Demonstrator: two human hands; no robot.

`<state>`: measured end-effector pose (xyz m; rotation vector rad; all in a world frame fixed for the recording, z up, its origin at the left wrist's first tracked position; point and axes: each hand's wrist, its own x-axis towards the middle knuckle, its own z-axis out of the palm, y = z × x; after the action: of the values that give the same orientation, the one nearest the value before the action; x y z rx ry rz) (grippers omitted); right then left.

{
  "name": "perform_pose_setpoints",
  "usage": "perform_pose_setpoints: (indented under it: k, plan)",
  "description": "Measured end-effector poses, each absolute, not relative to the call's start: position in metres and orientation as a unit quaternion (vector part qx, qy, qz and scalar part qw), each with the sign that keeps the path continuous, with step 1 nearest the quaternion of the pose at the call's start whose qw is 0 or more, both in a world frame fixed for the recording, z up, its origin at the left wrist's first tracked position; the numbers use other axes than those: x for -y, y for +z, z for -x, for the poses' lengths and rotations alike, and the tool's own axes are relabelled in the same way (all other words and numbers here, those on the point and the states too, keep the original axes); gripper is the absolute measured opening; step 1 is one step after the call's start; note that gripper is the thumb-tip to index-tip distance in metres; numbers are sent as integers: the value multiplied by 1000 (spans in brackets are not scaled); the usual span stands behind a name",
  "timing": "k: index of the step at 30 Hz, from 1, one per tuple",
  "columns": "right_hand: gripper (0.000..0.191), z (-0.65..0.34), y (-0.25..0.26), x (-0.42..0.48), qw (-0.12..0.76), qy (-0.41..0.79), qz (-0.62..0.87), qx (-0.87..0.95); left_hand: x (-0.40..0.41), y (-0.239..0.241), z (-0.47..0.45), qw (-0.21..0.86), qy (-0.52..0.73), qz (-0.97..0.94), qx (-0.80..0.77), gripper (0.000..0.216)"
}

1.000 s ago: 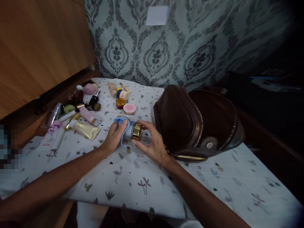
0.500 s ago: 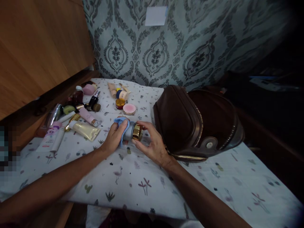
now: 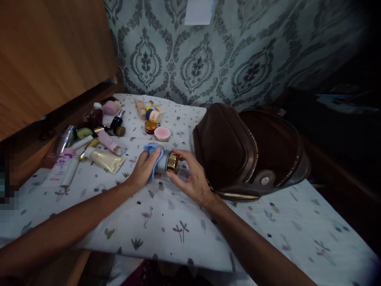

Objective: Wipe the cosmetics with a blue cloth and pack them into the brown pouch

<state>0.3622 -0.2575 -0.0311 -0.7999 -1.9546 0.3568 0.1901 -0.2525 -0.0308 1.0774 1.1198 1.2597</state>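
Note:
My left hand (image 3: 144, 169) is closed on a small blue cloth (image 3: 152, 151), pressing it around the body of a grey jar with a gold cap (image 3: 169, 162). My right hand (image 3: 192, 178) grips the jar at its gold cap end, fingers curled round it. Both hands hover just above a white printed cloth (image 3: 166, 222) that covers the table. A brown leather bag (image 3: 247, 153) with gold zips lies right beside my right hand.
Several cosmetics lie at the back left: a gold tube (image 3: 104, 159), a pink tube (image 3: 109, 143), a round pink compact (image 3: 162, 134), a small gold-lidded pot (image 3: 150, 126), bottles (image 3: 97, 114). A wooden panel (image 3: 44, 59) stands left, patterned wallpaper (image 3: 208, 59) behind.
The hands and jar have shifted slightly up in the picture as the view tilted. The grip on cloth and jar is unchanged.

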Motion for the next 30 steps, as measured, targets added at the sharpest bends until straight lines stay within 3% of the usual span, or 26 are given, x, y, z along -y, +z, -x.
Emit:
perform_pose_setpoints:
  k: [30]
  plan:
    - [51,-364,-34,257,462,147,331,810,254,-30,-192,533,538,-433,-489,53]
